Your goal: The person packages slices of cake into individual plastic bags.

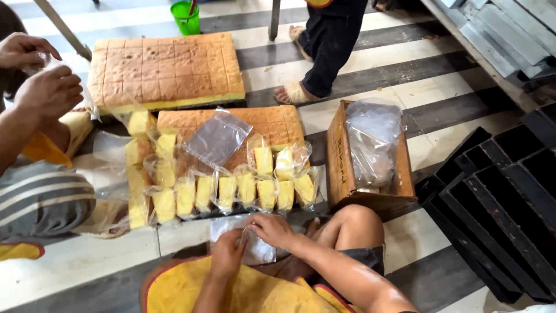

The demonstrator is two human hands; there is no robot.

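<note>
My left hand [227, 254] and my right hand [272, 229] meet low in the middle, both pinching a clear plastic bag [255, 250] over my lap. Just beyond them lies a row of yellow cake slices in clear bags [231, 191]. Behind the row sits a partly cut slab of sponge cake [272, 123] with a loose clear bag [217, 138] lying on it. A large scored slab of cake [168, 69] lies farther back.
A cardboard box [339, 162] with a bundle of clear bags stands to the right. Black baking tins [498, 191] are stacked at far right. Another person's hands [40, 75] work a bag at left. A standing person's sandalled feet [298, 90] and a green cup [185, 17] are at the back.
</note>
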